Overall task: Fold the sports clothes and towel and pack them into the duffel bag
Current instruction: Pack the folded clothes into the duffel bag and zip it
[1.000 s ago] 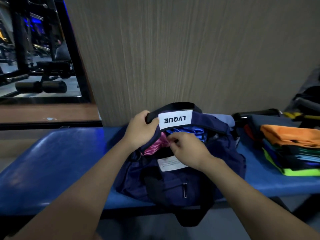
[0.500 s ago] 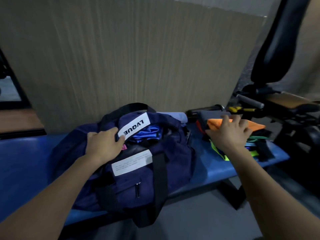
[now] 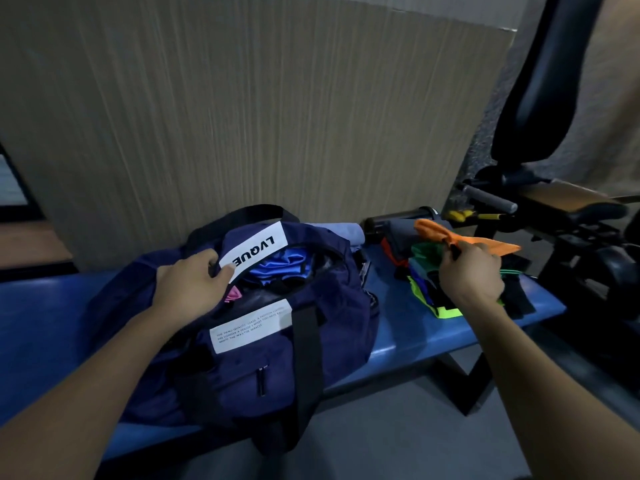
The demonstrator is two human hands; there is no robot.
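Moved: right hand [image 3: 471, 275] went from lying flat on the pile half a second earlier to pinching the orange cloth [image 3: 460, 239] and lifting its near edge; left hand stayed put on the bag.
Left hand [image 3: 194, 284]: fingers curled round the bag's far rim, thumb right by the white LVQUE label [image 3: 254, 252], holding the mouth open.
Right hand: thumb and fingers closed tight on a bunched bit of the orange cloth, so that end stood up off the stack.
Bag [image 3: 242, 341]: navy duffel, sat on the blue bench [image 3: 398, 306], unzipped, black strap hanging down the front over the bench edge.
Inside bag: blue fabric [image 3: 277, 268] on top, a bit of pink [image 3: 232, 294] poking out near the left hand.
Pile [image 3: 429, 292]: folded clothes just right of the bag on the bench, green and neon yellow layers under the orange one; couldn't tell which item was the towel.
Behind: wood-grain panel [image 3: 242, 116], black gym machine [image 3: 554, 98] off to the right.
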